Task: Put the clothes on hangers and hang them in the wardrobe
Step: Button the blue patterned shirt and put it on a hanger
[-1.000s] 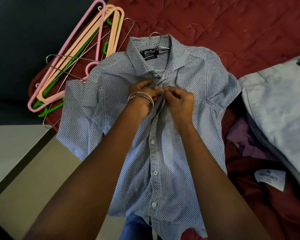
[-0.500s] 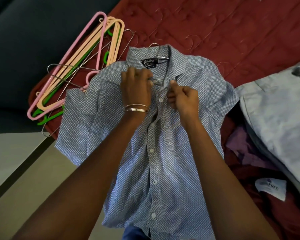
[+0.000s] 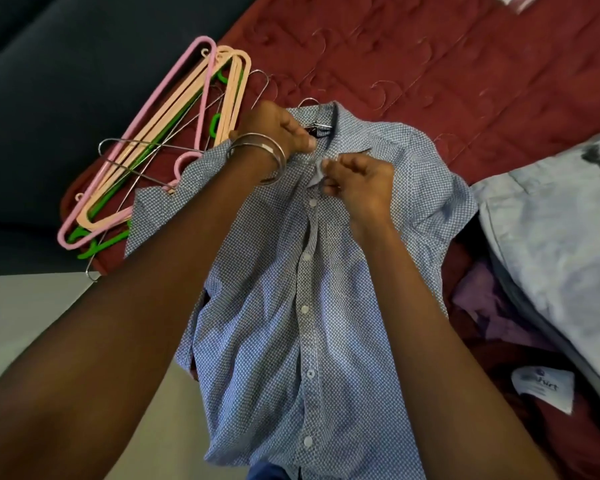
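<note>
The left hand curls its fingers around the collar of the blue shirt; the right hand pinches the shirt's front edge near the top button.

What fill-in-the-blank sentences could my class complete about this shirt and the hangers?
1. The blue patterned shirt lies on a ____ quilted bedspread.
2. Both hands pinch the shirt near its ____.
3. The left hand wears metal ____ at the wrist.
4. The outermost plastic hanger in the pile is ____.

Missing words: red; collar; bangles; pink
</note>
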